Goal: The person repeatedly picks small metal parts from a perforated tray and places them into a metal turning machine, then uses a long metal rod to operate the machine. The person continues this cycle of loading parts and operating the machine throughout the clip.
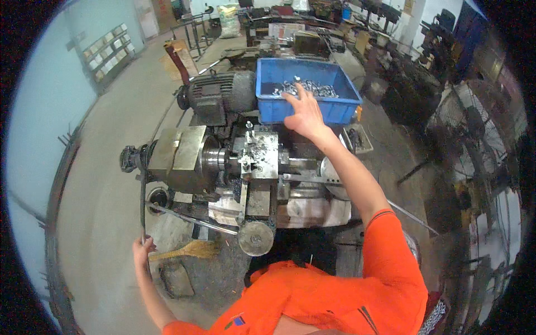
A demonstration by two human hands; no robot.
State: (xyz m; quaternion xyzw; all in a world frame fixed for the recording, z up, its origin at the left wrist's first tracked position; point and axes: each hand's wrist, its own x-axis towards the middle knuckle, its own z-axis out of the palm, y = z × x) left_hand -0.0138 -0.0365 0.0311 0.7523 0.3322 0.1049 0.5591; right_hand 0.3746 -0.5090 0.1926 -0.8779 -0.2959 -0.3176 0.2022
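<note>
The right hand (pixel 305 114) crosses the near edge of the blue bin (pixel 339 111), fingers spread by jumbled metal parts (pixel 321 90); whether it pinches one, I cannot tell. Open room lies toward the far edge. The left hand (pixel 143 251) clasps a dark rod (pixel 143 204), pointing lengthwise away.

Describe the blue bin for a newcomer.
Start at the central metal machine. Just beyond it, right of the ribbed motor, is the bin, the right hand over its near rim. Blue walls and shiny metal parts distinguish it from the dark motor.
</note>
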